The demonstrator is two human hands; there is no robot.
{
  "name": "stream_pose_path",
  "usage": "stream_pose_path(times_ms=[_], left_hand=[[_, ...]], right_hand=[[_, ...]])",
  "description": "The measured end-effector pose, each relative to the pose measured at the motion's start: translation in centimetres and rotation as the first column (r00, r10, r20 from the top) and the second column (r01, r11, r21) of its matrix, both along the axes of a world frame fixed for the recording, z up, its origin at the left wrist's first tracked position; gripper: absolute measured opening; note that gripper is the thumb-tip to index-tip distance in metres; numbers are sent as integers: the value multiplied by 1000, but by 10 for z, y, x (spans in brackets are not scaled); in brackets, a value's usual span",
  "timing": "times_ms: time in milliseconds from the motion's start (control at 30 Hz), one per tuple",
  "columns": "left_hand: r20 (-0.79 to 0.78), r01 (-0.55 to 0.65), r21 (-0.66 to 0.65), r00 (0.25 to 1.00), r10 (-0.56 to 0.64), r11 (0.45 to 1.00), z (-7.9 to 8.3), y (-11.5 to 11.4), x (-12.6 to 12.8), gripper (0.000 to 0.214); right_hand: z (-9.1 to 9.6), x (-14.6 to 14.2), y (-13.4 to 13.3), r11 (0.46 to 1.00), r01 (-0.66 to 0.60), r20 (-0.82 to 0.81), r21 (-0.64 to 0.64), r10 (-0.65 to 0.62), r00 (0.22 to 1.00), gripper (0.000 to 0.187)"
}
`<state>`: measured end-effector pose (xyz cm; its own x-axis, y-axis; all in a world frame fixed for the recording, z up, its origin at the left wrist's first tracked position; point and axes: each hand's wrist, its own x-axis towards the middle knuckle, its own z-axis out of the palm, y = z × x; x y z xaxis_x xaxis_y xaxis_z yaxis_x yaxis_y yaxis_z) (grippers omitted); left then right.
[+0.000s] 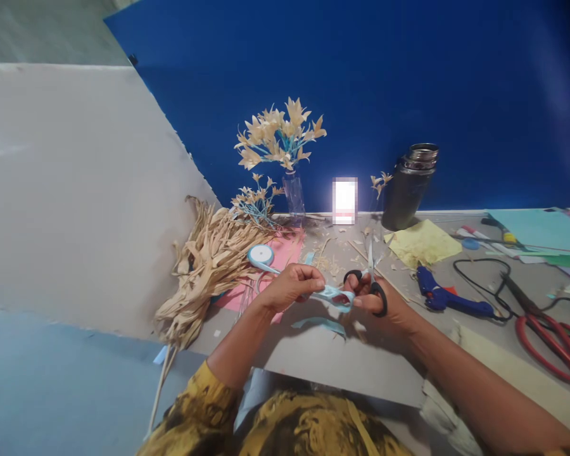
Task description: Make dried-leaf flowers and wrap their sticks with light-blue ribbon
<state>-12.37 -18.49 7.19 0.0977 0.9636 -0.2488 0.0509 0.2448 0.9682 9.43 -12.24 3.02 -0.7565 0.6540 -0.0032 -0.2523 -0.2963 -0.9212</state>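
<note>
Between my two hands runs a light blue ribbon (331, 294), bent into a loop. My left hand (294, 283) pinches one part of it. My right hand (377, 300) has its fingers in the black handles of a pair of scissors (371, 258), whose blades point away from me, and its fingertips touch the ribbon's loop. A ribbon spool (261, 254) lies just beyond my left hand, with ribbon trailing from it toward that hand. On the table below the hands is a loose light blue strip (320, 324).
Dried husks (209, 266) are heaped at left beside pink paper (287, 244). Pale flowers (280, 136) stand in a clear bottle (293, 196). A dark flask (410, 190) stands at the back. Rightward lie yellow paper (422, 243), a blue glue gun (449, 299) and large red-handled scissors (546, 335).
</note>
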Motion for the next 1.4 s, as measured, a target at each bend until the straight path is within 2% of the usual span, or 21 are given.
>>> stream_pose_path(times_ms=[100,233,333,500,633,700,833,933,1100,1200,1300,1367,1400], left_hand=[[-14,37,-1,999,-37,999,0,-3,-2,36],[-57,101,-16,993,-102,995,3,-8,-7,30],[-123,90,12,989,-88,996,5,-11,-11,30],[-288,32,59,957,-14,998,2,-20,-20,30],[-355,96,15,931,-85,995,-1,-31,-34,34],[-339,125,-8,933,-120,992,-1,-36,-42,36],[-314,116,16,944,-105,993,3,-46,-59,38],[-284,125,-41,950,-132,991,2,-53,-69,40],[-62,-87,-45,995,84,995,-14,-66,-77,43],[-23,-115,-79,993,114,990,-21,-72,-79,44],[-114,-51,-114,993,38,992,-17,-77,-84,41],[-271,46,-109,960,-74,993,-11,-79,-85,37],[-392,62,-76,916,-87,995,-7,-79,-83,36]], right_hand=[[3,4,2,996,14,36,90,-17,999,28],[5,7,2,967,-6,220,254,-52,974,23],[7,5,-2,945,-38,311,325,-69,948,23],[4,1,-5,954,-8,319,298,-92,943,20],[-1,2,0,937,-71,326,343,-48,944,22],[-1,4,2,936,-76,317,343,-40,948,22],[2,4,1,938,-108,327,330,-6,945,19],[1,3,0,933,-136,341,334,15,940,19],[-6,4,4,943,-98,317,319,-9,948,21],[-8,4,5,949,-111,320,296,12,947,23],[-9,3,5,960,-111,326,258,22,945,24],[-9,2,5,960,-110,332,259,19,943,25],[-8,2,4,958,-111,335,265,17,942,25]])
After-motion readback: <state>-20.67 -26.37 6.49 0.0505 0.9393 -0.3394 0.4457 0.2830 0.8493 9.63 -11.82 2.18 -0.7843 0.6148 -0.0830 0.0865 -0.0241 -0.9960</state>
